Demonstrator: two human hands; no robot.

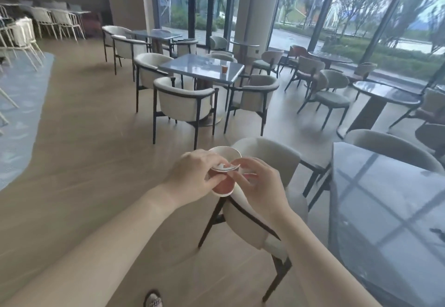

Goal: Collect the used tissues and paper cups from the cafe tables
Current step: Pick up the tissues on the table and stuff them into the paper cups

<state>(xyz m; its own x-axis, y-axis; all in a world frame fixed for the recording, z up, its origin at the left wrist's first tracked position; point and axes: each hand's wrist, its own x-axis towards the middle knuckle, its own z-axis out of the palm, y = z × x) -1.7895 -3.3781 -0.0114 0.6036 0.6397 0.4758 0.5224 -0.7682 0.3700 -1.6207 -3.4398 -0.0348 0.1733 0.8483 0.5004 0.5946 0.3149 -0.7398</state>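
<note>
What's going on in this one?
A person stands among cafe tables, holding paper cups in both hands. The left hand grips a red paper cup, and the right hand pinches at its rim. A second cup shows just behind. Another cup stands uncollected on the square table ahead.

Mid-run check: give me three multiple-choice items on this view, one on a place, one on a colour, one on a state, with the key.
1. The far paper cup stands: A) on the square grey table; B) on the floor; C) on a chair seat.
2. The outer wall of the held cup is: A) blue; B) red; C) green.
3. The left hand: A) hangs empty; B) grips the held cup; C) lies flat on a table.
Key: 1 A, it sits near that tabletop's right edge; 2 B, red shows between the fingers; 3 B, its fingers curl round the cup.
</note>
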